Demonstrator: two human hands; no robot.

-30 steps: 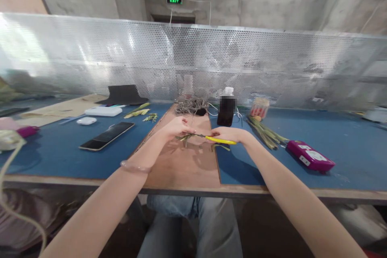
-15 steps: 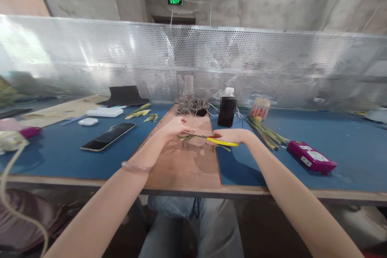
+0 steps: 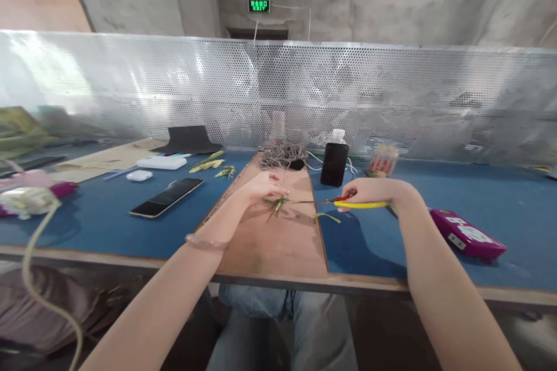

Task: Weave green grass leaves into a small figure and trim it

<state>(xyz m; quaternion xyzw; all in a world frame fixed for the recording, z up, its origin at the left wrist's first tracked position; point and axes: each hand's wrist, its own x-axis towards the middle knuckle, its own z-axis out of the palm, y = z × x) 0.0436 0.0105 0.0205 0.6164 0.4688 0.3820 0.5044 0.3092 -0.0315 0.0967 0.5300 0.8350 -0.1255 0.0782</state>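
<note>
My left hand (image 3: 263, 186) is closed in a pinch on a small bundle of green stems (image 3: 277, 204) over the brown board (image 3: 278, 243). My right hand (image 3: 369, 191) grips yellow-handled scissors (image 3: 348, 203), whose blades point left toward the stems with a gap between them. A loose green stem piece (image 3: 326, 217) lies on the board's right edge below the scissors.
A dark bottle (image 3: 334, 161), a tangle of grey twine (image 3: 282, 156) and a striped cup (image 3: 383, 159) stand at the back. A phone (image 3: 166, 197), earbud case (image 3: 139, 175) and white box (image 3: 161, 162) lie left. A magenta box (image 3: 467, 234) lies right. A perforated metal screen (image 3: 391, 98) stands behind.
My right hand has drawn the scissors away to the right, off the stems. The left hand keeps its hold. The view has shifted slightly leftward.
</note>
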